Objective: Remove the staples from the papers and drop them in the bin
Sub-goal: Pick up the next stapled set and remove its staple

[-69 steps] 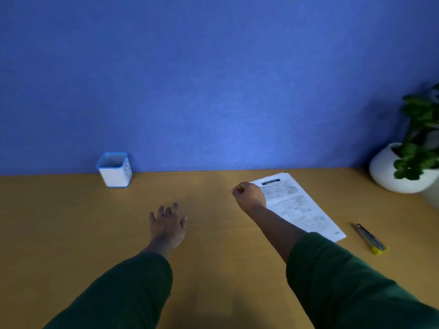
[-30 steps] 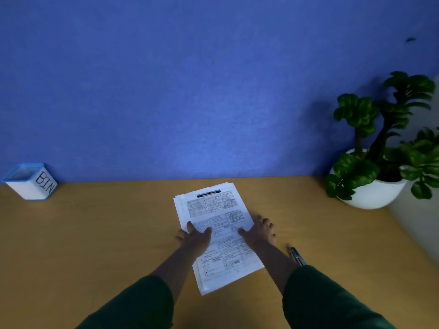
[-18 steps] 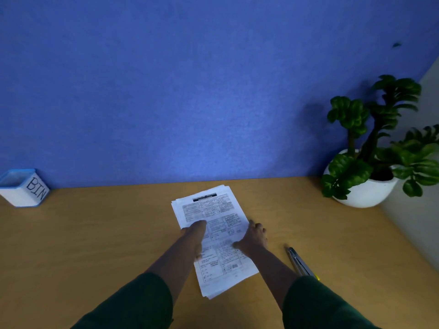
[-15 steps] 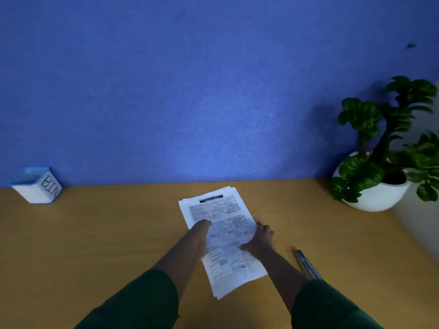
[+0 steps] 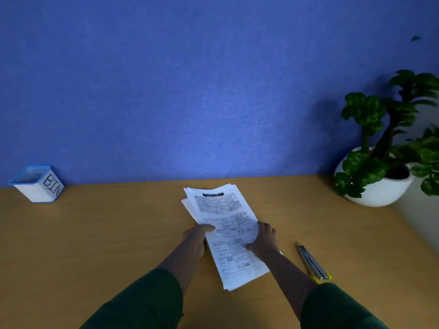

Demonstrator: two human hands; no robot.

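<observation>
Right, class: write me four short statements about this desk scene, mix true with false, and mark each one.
1. Both hands, left hand and right hand, hold the papers. True.
2. The bin stands at the far right. False: far left, by the wall.
3. The staple remover lies on the desk, right of the papers. True.
4. The potted plant sits beside the bin. False: it is on the opposite side.
</observation>
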